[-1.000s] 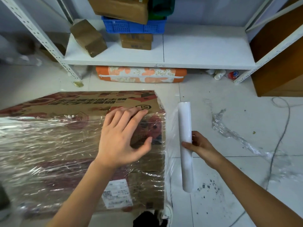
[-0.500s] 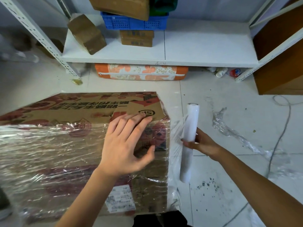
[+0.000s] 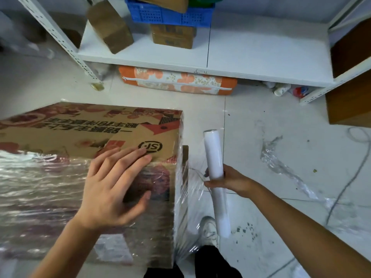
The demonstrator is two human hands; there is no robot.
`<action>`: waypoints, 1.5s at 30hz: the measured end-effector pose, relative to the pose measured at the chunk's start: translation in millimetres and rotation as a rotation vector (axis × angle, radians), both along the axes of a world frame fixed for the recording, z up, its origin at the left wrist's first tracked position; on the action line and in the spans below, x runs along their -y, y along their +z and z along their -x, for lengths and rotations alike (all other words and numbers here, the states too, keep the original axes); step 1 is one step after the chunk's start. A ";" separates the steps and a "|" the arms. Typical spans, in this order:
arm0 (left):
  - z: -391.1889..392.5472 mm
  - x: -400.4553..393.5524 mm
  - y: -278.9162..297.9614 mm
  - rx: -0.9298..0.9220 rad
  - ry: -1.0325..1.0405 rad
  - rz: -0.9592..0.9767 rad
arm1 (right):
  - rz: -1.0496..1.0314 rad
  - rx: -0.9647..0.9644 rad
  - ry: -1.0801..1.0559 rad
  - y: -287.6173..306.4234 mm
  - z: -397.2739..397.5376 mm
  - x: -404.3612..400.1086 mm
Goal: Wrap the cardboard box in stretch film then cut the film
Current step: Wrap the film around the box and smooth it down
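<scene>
left hand [image 3: 114, 189] flat, fingers spread, pressing cardboard box [image 3: 90, 177] top | right hand [image 3: 228, 179] curled round film roll [image 3: 217, 181] mid-length, just right of box | film thin, clingy, probably light; box stiff | hold roll mid-length

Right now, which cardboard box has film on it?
The large printed box on the floor under the left hand; the shelf boxes are bare.
</scene>
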State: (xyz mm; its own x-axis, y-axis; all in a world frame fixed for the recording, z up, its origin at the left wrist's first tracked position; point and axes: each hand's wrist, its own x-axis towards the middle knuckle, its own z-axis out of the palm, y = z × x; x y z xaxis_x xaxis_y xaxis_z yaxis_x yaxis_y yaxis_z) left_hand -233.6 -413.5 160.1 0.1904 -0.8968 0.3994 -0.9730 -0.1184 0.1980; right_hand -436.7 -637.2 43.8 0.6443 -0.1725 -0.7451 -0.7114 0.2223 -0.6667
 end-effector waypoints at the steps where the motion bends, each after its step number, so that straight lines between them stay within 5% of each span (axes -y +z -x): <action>1: 0.2 0.8 -0.1 0.011 0.004 -0.010 | -0.033 -0.003 0.021 -2.2 2.0 3.4; 6: 4.9 3.6 4.0 0.026 0.038 -0.058 | -0.145 -0.013 0.019 -9.5 8.3 14.6; 17: 7.1 -2.1 4.7 -0.026 0.077 -0.012 | 0.046 0.064 -0.099 -21.3 -32.6 15.7; 24: 16.6 -12.1 4.0 -0.086 0.077 0.027 | 0.080 -0.086 0.286 -11.0 -49.2 41.7; 34: 23.2 -18.9 3.5 -0.105 0.075 0.068 | 0.021 0.092 0.254 -20.0 -84.9 14.6; 40: 24.0 -17.1 1.8 -0.098 0.090 0.109 | -0.033 0.021 0.388 -22.1 -109.0 15.4; 45: 22.6 -14.0 0.3 -0.084 0.102 0.126 | -0.056 -0.039 0.264 -28.1 -113.8 14.0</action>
